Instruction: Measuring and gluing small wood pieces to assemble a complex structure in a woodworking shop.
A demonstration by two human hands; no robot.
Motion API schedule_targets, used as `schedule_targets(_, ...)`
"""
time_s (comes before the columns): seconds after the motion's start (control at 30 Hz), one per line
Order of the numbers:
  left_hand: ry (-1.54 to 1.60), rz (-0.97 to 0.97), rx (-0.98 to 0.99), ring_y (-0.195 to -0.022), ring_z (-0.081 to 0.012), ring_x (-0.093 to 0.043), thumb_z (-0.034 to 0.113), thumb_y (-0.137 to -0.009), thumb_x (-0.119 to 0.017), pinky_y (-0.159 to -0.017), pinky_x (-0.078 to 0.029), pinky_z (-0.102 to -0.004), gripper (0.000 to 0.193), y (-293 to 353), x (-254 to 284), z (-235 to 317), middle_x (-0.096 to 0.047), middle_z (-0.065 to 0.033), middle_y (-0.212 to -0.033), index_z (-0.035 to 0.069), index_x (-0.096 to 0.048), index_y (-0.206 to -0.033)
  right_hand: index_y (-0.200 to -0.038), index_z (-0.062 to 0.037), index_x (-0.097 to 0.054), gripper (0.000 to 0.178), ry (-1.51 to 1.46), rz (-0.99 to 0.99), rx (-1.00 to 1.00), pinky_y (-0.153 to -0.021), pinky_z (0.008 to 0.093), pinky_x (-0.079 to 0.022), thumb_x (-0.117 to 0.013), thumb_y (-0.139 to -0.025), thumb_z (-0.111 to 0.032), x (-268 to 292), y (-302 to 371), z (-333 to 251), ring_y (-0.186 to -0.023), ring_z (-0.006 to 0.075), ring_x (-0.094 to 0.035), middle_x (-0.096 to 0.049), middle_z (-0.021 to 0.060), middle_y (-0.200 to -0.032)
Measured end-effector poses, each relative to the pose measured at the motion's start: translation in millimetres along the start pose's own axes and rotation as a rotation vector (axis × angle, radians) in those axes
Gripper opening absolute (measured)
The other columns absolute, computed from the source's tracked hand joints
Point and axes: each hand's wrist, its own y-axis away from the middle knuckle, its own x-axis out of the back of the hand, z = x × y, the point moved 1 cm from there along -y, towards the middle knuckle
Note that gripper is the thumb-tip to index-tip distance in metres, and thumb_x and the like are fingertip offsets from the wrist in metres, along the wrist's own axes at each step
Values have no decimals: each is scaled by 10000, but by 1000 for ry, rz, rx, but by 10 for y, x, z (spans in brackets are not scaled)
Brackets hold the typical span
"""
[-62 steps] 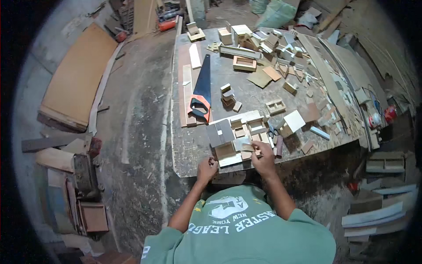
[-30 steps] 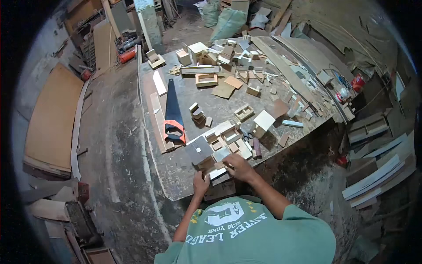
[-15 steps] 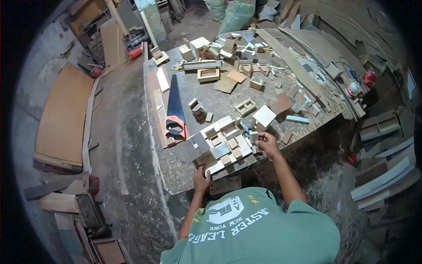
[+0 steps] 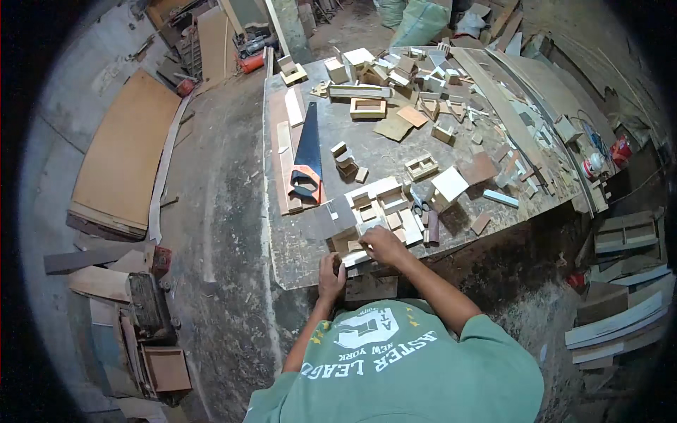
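A small wooden model point(image 4: 389, 189), like a miniature house layout with low walls and little blocks inside, lies near the table's front edge. A grey flat panel point(image 4: 322, 220) covers its left end. At the model's near-left corner, my left hand point(image 4: 331, 279) has its fingers closed round the edge. My right hand point(image 4: 385, 247) reaches over the front part, fingertips pinched together by a small wooden block; whatever is between them is hidden. Just right of the model lie scissors point(image 4: 419, 206) and a dark brown block point(image 4: 433, 228).
A handsaw point(image 4: 307, 158) with an orange handle rests on boards at the table's left. A white-topped block point(image 4: 449, 185) stands right of the model. Small wooden pieces and offcuts crowd the far side, and long planks point(image 4: 504, 113) run along the right. Large boards point(image 4: 127, 155) lean at the left.
My right hand has moved left, from the small blocks at the model's right side to its front-left part. My left hand stays at the near-left corner. The whole view has shifted.
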Motion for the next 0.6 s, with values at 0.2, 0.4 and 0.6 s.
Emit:
schedule_targets(0.2, -15, -63, -55, -950, -354, -537, 74, -805, -655, -820, -452, -407, 405, -119, 167, 159, -530, -178, -1042, 51, -528, -1189, -867, -142, -701, 150, 291, -183, -53, -743, 435, -454, -633, -735, -165, -211, -96, 50, -857, 293, -590, -643, 77, -850)
schedule_targets(0.4, 22, -111, -90, -977, -349, -530, 88, -764, -707, -847, -447, -403, 394, -204, 164, 210, -540, -149, -1053, 75, -596, -1142, -914, -198, -719, 230, 385, -196, -43, -790, 424, -409, -639, -710, -128, -285, -102, 35, -921, 262, -573, -656, 42, -900)
schedule_targets(0.6, 28, -87, -123, -985, -352, -529, 98, -756, -711, -857, -444, -409, 400, -228, 80, 199, -543, -150, -1049, 77, -593, -1137, -916, -205, -724, 218, 401, -232, -52, -799, 414, -399, -632, -727, -148, -287, -97, 45, -916, 254, -560, -659, 32, -885)
